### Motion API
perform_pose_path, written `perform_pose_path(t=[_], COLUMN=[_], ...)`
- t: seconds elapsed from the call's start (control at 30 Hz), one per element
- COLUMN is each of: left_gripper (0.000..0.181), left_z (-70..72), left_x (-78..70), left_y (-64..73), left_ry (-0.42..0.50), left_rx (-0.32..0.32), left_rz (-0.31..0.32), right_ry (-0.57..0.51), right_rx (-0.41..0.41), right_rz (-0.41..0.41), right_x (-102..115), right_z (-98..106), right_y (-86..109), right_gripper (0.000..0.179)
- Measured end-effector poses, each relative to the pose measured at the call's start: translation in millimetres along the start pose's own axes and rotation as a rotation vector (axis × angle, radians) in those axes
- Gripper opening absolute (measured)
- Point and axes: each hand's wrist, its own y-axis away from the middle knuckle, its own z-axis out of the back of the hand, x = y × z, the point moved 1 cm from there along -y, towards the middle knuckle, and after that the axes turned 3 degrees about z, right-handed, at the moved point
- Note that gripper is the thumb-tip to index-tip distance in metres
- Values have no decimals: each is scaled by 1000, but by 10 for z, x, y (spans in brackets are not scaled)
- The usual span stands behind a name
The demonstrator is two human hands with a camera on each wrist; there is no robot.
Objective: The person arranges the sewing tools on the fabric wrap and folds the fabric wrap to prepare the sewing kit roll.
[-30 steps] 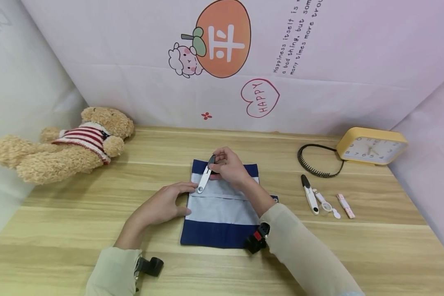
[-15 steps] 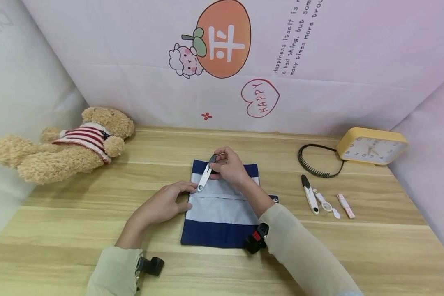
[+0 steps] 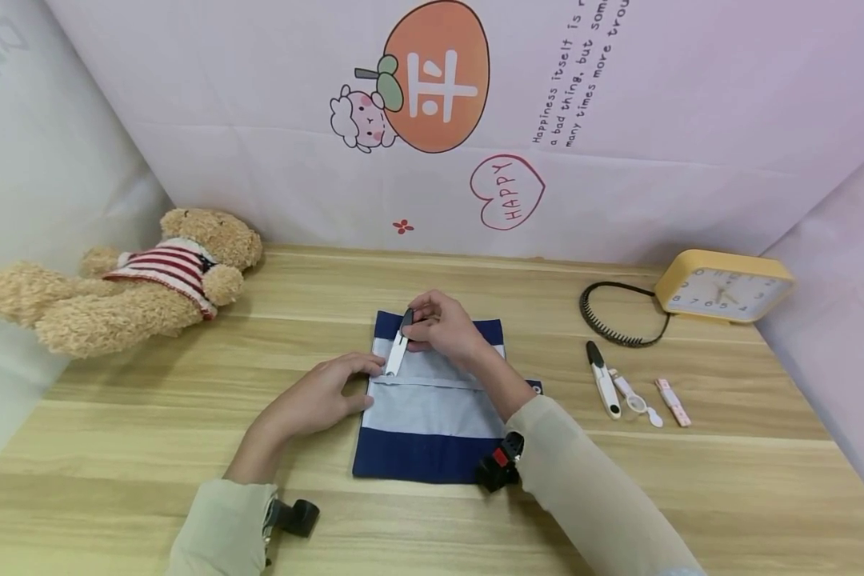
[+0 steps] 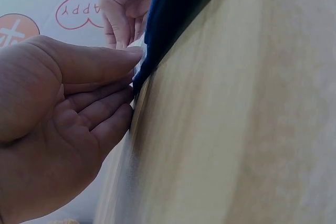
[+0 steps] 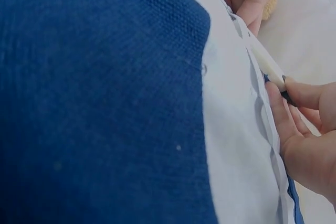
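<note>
A blue and pale grey cloth pouch [image 3: 432,458] lies flat on the table. My right hand [image 3: 442,328] pinches white thread snips [image 3: 396,352] by their black end, above the pouch's upper left part. The snips tilt, and their white lower end is at the edge of the grey pocket [image 3: 439,408], its tip partly hidden there. My left hand [image 3: 324,396] rests at the pouch's left edge, thumb and forefinger spread apart and touching the cloth. In the right wrist view the snips [image 5: 268,66] lie along the pocket's lip, between both hands.
On the right lie a second pair of thread snips [image 3: 603,380], a small white item with a clear round part [image 3: 635,402] and a pink-patterned strip [image 3: 673,402]. Behind them are a black toothed hairband [image 3: 622,340] and a yellow clock [image 3: 723,286]. A teddy bear [image 3: 144,288] lies at left.
My right hand has shifted slightly left and towards me. The snips stand a little steeper, with their lower end now at the pocket's edge. My left hand stays nearly still.
</note>
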Motion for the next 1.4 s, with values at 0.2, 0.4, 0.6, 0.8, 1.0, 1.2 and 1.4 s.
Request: perform_pose_path(t=[0.2, 0.4, 0.6, 0.8, 1.0, 1.2, 1.4], left_gripper=[37, 52, 56, 57, 57, 56, 57], left_z=[-6, 13, 16, 12, 11, 1, -4], left_x=[0, -12, -8, -9, -17, -27, -33], left_y=[-4, 3, 0, 9, 20, 17, 21], left_ry=[-7, -21, -23, -29, -20, -19, -25], left_rx=[16, 33, 38, 38, 40, 42, 42], left_rz=[8, -18, -25, -25, -14, -2, -5], right_ry=[26, 90, 222, 295, 398, 487, 601], right_rx=[23, 56, 108, 182, 264, 286, 280], right_rz=[7, 32, 76, 98, 118, 116, 131], right_x=[-3, 0, 13, 46, 61, 88, 126], right_z=[7, 21, 38, 36, 15, -6, -46], right_y=[10, 21, 31, 25, 17, 40, 68], right_gripper=[43, 40, 35, 34, 33, 31, 30])
